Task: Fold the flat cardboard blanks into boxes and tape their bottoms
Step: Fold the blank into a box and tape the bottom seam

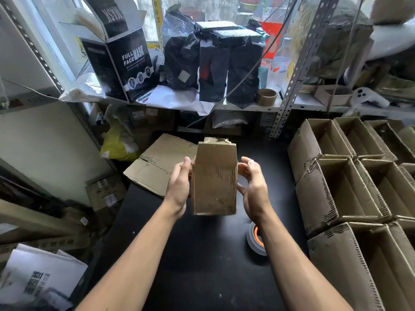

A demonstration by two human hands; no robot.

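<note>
Cluttered storeroom, black table (202, 254) below: folded box (214, 180) held up between left hand (179, 187) and right hand (251, 187), fingers curled against its sides; likely ready for taping, tape roll (256, 239) just below the box.

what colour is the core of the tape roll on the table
Orange, inside the grey tape roll beside the right forearm; the head view shows it.
</note>
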